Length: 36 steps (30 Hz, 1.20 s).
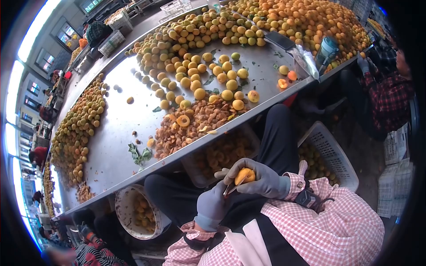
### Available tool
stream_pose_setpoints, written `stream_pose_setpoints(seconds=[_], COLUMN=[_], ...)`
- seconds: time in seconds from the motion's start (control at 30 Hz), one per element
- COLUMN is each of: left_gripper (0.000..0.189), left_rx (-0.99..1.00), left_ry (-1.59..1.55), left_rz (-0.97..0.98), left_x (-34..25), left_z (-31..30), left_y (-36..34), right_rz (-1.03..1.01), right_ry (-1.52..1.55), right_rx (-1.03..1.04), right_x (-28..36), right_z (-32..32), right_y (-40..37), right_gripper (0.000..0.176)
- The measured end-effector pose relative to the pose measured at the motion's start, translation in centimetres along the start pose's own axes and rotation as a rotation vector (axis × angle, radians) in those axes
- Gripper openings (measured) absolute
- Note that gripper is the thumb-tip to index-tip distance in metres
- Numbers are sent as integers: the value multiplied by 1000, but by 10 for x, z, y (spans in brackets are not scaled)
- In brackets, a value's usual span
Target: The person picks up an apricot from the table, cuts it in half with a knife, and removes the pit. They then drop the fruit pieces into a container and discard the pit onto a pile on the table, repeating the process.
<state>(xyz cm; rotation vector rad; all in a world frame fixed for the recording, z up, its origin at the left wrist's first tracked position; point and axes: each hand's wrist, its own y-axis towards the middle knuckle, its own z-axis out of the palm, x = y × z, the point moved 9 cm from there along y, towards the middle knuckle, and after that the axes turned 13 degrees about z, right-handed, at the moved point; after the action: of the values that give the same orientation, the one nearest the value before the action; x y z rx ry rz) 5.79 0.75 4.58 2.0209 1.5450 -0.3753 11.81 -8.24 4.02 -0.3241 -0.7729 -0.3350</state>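
Above my lap, my right hand [267, 181] in a grey glove is closed around an orange-yellow apricot [245, 176] with a cut in its side. My left hand [211, 205], gloved too, is closed close beside it. From its fingers a small dark, thin-bladed tool [229, 190], seemingly a knife, reaches toward the fruit; its handle is hidden. Beneath my hands a crate [198, 178] holds opened apricot halves. On the metal table [116, 155] ahead lies a heap of brown pits [191, 128], with whole apricots [194, 75] behind it.
A white bucket [123, 213] with fruit stands left of my legs, and a white crate [333, 150] with fruit at right. A phone [279, 40] and a bottle [327, 51] rest on the table. Another person [384, 95] sits at right, one more [95, 250] at lower left.
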Motion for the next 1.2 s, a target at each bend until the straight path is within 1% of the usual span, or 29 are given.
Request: stream_pose_setpoints(seconds=[0.1,0.17,0.2,0.27,0.4,0.47,0.5,0.53,0.6,0.63,0.7,0.73,0.8,0.83,0.9,0.93,1.0,1.03,1.1,1.13,1.2], left_gripper=[42,40,40,37,37,44,44,44,46,46,47,47,33,33,30,30,29,29,28,28,25], left_rx=[30,28,26,35,-8,-48,-94,-93,-130,-132,-123,-128,-151,-152,-177,-177,-141,-142,-127,-132,-299], left_ry=[-35,-56,-56,-48,-52,-125,-170,-170,-197,-197,-254,-249,-203,-198,-167,-166,-141,-139,-253,-251,-461], left_rz=[-13,7,8,54,63,-48,-49,-49,-97,-99,-109,-111,-108,-110,-96,-99,-148,-150,-116,-113,-70], left_x=[2,1,1,-2,2,15,14,14,19,19,15,14,11,10,9,12,25,32,39,41,38], left_z=[5,5,5,5,5,11,12,15,16,16,16,15,9,7,2,3,14,19,32,35,21], left_y=[-4,-4,-4,-1,4,5,6,5,3,3,2,4,5,5,6,4,-3,-7,-14,-19,-20], right_rz=[-16,-34,-34,0,20,37,-1,-2,110,112,-22,-22,68,67,113,116,157,158,176,175,34], right_ry=[-79,-279,-281,-394,-325,-29,2,3,-266,-267,-462,-463,74,76,219,220,314,314,469,463,228], right_rx=[13,73,73,117,80,-154,-219,-220,-288,-287,-325,-319,-211,-205,-124,-122,-130,-128,-63,-60,-227], right_x=[6,13,15,13,5,4,-2,-5,-11,-11,2,5,-3,-3,-8,-12,-28,-33,-38,-35,-10], right_z=[0,5,5,12,15,-2,-12,-14,-22,-23,-17,-12,-6,-4,1,-1,-10,-17,-25,-30,-48], right_y=[0,1,1,1,5,7,8,7,4,3,-4,-3,-1,0,4,4,8,10,16,18,20], right_gripper=[30,30,30,31,35,38,44,44,51,51,52,52,48,48,43,43,50,50,51,51,47])
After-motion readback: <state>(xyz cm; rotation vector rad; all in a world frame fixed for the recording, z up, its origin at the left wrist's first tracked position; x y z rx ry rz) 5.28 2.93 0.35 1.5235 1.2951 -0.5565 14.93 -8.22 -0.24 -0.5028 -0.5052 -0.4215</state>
